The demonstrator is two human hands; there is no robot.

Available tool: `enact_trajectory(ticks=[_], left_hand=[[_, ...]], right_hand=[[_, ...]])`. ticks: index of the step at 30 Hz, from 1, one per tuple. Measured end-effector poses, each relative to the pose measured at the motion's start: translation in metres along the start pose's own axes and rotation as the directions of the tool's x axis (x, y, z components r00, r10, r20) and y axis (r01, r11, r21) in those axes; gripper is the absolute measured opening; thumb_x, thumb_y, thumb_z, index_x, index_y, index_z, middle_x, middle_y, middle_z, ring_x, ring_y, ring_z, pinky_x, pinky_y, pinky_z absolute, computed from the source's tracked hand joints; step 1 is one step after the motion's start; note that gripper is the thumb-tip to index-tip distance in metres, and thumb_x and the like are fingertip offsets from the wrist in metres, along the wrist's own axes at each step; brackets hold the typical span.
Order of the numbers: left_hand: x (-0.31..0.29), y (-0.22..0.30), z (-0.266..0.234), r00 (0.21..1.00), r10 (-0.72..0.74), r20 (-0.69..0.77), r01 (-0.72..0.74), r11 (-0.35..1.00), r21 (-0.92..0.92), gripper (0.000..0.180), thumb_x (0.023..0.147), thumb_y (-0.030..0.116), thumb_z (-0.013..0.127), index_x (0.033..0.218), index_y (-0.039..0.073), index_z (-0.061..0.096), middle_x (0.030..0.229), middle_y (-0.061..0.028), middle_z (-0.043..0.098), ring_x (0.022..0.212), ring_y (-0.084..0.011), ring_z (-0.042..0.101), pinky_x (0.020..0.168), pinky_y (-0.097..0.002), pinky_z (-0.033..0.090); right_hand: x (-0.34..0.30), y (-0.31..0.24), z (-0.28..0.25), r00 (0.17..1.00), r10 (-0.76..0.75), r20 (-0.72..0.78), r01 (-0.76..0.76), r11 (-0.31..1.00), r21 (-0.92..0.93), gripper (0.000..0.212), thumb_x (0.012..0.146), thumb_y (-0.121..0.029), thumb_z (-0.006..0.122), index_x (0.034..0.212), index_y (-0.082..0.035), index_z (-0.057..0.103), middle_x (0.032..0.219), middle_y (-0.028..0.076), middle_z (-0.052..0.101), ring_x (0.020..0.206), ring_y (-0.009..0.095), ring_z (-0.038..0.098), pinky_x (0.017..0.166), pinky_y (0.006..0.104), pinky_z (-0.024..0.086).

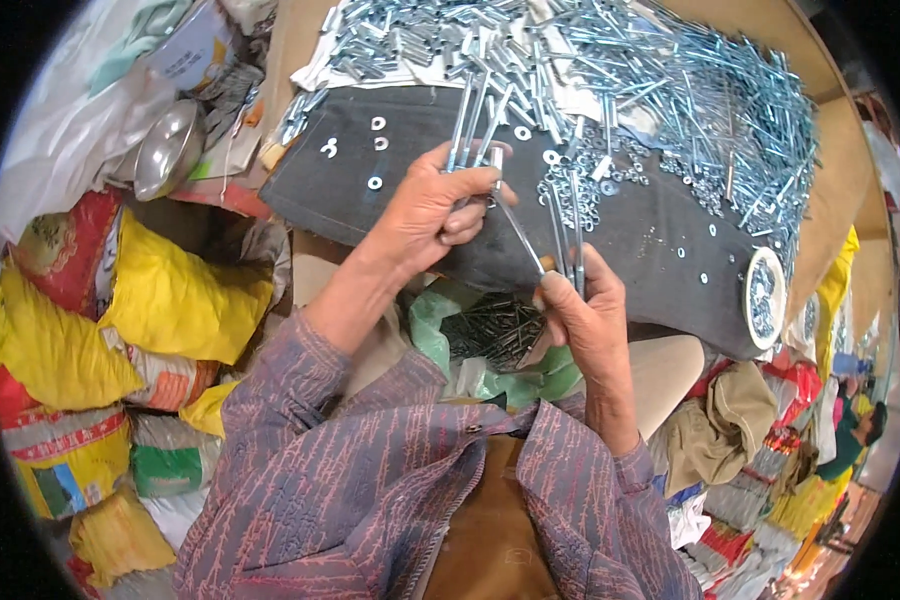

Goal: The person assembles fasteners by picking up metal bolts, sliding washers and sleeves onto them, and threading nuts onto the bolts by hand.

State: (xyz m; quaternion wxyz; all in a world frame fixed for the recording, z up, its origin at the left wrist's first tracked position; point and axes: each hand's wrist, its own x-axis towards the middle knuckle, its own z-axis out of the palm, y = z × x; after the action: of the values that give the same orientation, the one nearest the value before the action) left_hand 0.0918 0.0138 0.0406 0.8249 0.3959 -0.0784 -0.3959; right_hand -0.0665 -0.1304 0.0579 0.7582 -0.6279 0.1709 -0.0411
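Observation:
My left hand (432, 205) is closed around several slim metal rods (461, 122) that stick up past its fingers. Between its thumb and fingertips is a short silvery metal sleeve (497, 168). One thin rod (519, 233) slants from that sleeve down to my right hand (588, 305), its upper end at or in the sleeve; I cannot tell which. My right hand pinches this rod's lower end and also grips several upright metal rods (558, 225). Both hands hover over the near edge of a dark cloth (410, 110). Beyond them lie small nuts (576, 200) in a loose heap.
Piled metal sleeves (410, 45) and rods (740, 110) cover the table's far side. Flat washers (375, 183) dot the cloth. A white bowl (750, 300) of small hardware sits right. Below my hands, a green bag (428, 325) holds dark rods. Filled sacks (180, 290) stack left.

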Motion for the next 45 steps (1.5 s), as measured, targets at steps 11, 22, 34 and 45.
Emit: enact_trajectory(ticks=[11, 22, 34, 45], left_hand=[[-0.007, -0.020, 0.007, 0.995, 0.065, -0.079, -0.062, 0.997, 0.039, 0.021, 0.088, 0.007, 0.062, 0.106, 0.004, 0.052, 0.080, -0.0160, 0.067, 0.038, -0.0020, 0.038, 0.033, -0.0164, 0.027], [-0.008, -0.040, 0.037, 0.978, -0.051, -0.202, 0.013, 0.982, -0.189, 0.016, 0.090, 0.015, 0.064, 0.098, 0.007, 0.053, 0.075, 0.0004, 0.054, 0.049, -0.0049, 0.045, 0.040, -0.0190, 0.033], [0.063, 0.033, -0.011, 0.937, 0.266, -0.227, -0.215, 0.950, 0.225, 0.009, 0.083, 0.010, 0.060, 0.086, 0.006, 0.053, 0.064, -0.0018, 0.051, 0.054, -0.0093, 0.053, 0.043, -0.0239, 0.042], [0.126, 0.052, -0.057, 0.835, 0.548, -0.040, 0.210, -0.252, 0.945, 0.027, 0.078, 0.017, 0.066, 0.098, 0.000, 0.058, 0.093, -0.0224, 0.064, 0.094, -0.0429, 0.059, 0.080, -0.0510, 0.046]], right_hand=[[0.006, 0.004, 0.012, 0.996, 0.034, -0.088, -0.029, 0.998, 0.061, 0.011, 0.094, -0.013, 0.058, 0.099, -0.004, 0.057, 0.068, 0.001, 0.059, 0.042, 0.001, 0.039, 0.037, 0.0150, 0.027], [0.064, 0.004, 0.033, 0.732, -0.509, -0.452, 0.425, 0.861, -0.280, 0.020, 0.098, -0.022, 0.051, 0.094, -0.003, 0.057, 0.074, -0.002, 0.054, 0.059, 0.003, 0.044, 0.053, 0.0179, 0.036], [0.061, -0.004, 0.001, 0.923, -0.296, -0.245, 0.298, 0.954, -0.029, 0.028, 0.100, -0.019, 0.044, 0.124, -0.003, 0.050, 0.064, 0.005, 0.060, 0.041, 0.003, 0.040, 0.039, 0.0157, 0.030], [0.037, 0.007, -0.007, 0.976, -0.152, -0.158, 0.160, 0.986, 0.043, 0.031, 0.099, -0.013, 0.045, 0.129, -0.003, 0.046, 0.066, 0.007, 0.061, 0.040, 0.002, 0.038, 0.037, 0.0165, 0.029]])
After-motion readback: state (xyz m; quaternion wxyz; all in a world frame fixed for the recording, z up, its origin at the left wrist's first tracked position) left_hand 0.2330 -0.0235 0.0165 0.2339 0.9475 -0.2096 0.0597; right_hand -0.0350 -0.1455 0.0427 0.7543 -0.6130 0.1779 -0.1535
